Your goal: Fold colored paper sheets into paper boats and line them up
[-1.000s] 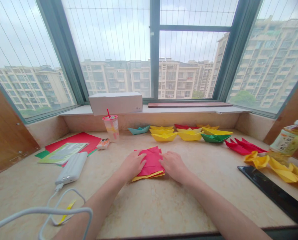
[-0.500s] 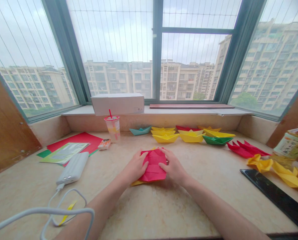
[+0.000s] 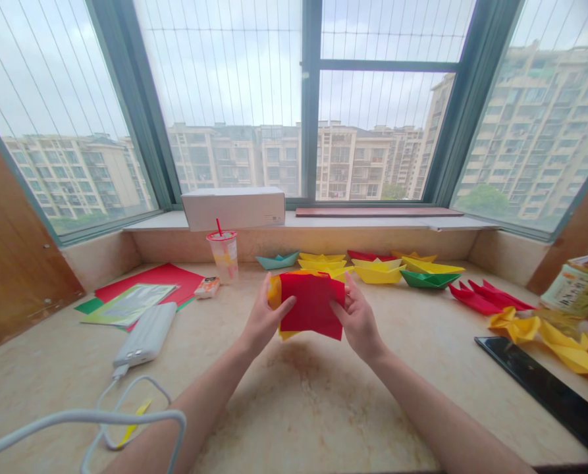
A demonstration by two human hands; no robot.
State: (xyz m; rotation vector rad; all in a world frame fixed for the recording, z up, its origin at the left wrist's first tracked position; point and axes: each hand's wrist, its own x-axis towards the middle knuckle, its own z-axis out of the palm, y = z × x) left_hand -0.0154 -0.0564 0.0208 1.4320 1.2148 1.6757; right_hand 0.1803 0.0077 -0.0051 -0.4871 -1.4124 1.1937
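A folded sheet of red paper [image 3: 313, 304] is held up above the counter, tilted toward me. Behind it, folded yellow paper [image 3: 274, 291] shows along the left side and at the bottom corner. My left hand [image 3: 267, 316] pinches the left edge of both, thumb on the red face. At the right edge my right hand [image 3: 363, 322] grips the red paper, thumb in front and fingers behind. Whether the yellow reaches into my right hand is hidden. Beyond my hands stand folded paper boats, among them a yellow one [image 3: 376, 270] and a green one [image 3: 432, 279].
On the left lie a white power bank [image 3: 145, 334] with a cable [image 3: 140, 416], paper sheets [image 3: 185, 282] and a small box [image 3: 207, 288]. A lidded cup [image 3: 223, 257] stands behind. To the right are folded papers [image 3: 488, 296], a black phone-like slab [image 3: 531, 382] and a bottle [image 3: 575, 286].
Both hands have lifted the red and yellow papers off the counter and tilted them up. The red face now looks smooth, where creases showed before.
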